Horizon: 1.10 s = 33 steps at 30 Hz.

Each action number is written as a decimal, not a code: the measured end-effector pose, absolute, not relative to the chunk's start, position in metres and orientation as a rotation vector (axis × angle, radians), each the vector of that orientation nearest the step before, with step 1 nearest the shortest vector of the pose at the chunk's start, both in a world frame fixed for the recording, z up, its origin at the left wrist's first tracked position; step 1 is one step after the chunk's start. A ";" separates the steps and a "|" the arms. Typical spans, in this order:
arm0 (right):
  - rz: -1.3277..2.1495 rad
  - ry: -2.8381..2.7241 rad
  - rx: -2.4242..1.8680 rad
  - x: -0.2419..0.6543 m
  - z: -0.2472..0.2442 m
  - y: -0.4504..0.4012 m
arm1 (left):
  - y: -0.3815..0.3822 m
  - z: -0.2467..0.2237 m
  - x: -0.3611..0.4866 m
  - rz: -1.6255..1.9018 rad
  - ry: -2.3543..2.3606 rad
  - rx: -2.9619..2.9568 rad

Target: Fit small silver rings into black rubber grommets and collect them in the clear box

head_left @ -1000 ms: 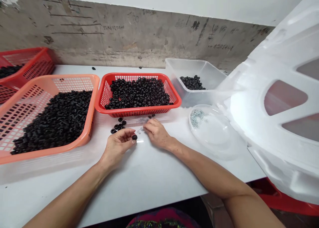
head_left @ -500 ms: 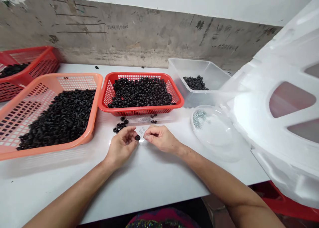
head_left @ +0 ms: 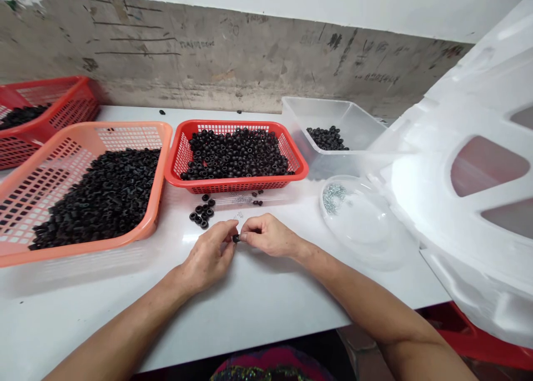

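Between thumb and fingers, my left hand (head_left: pixel 213 253) grips a small black round piece (head_left: pixel 236 238), shaped like a bead with a hole. My right hand (head_left: pixel 266 235) meets it from the right, fingertips pinched at the piece; whatever they hold is hidden or too small to make out. Several more black round pieces (head_left: pixel 202 212) lie on the white table beyond my left hand. Just past my fingertips are tiny silvery bits (head_left: pixel 239 215) on the tabletop.
A red basket (head_left: pixel 237 188) of black round pieces stands ahead. To the left, an orange basket (head_left: pixel 163 175) holds small black parts, with another red basket (head_left: pixel 79 106) behind. At right are a clear bin (head_left: pixel 328 160), a dish (head_left: pixel 362 236) with silvery bits and a large white plastic structure (head_left: pixel 433 203).
My left hand has turned and brought the black piece slightly right and nearer to me. My right fingertips, apart from it before, are now at the piece.
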State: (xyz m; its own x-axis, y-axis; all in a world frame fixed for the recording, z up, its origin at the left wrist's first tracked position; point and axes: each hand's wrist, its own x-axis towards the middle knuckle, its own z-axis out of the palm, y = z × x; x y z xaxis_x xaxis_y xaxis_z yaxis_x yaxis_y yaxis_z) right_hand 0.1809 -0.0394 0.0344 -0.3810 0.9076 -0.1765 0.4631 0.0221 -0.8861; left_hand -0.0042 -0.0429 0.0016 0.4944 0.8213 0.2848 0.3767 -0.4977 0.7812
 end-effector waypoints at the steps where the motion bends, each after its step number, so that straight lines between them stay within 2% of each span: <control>1: 1.325 -1.866 -1.398 0.181 0.034 -0.039 | -0.043 0.002 -0.004 0.873 0.977 2.063; 11: 1.265 -1.887 -1.504 0.186 0.030 -0.037 | -0.043 0.004 -0.001 0.839 0.967 1.800; 20: 1.475 -1.751 -1.294 0.193 0.031 -0.032 | -0.042 0.007 0.003 0.899 0.938 1.566; 28: 0.755 -1.699 -1.624 0.227 0.025 -0.009 | -0.037 0.007 0.000 0.920 0.971 1.464; 33: 0.490 -1.888 -1.661 0.232 0.010 -0.007 | -0.034 0.007 -0.002 0.923 0.927 1.569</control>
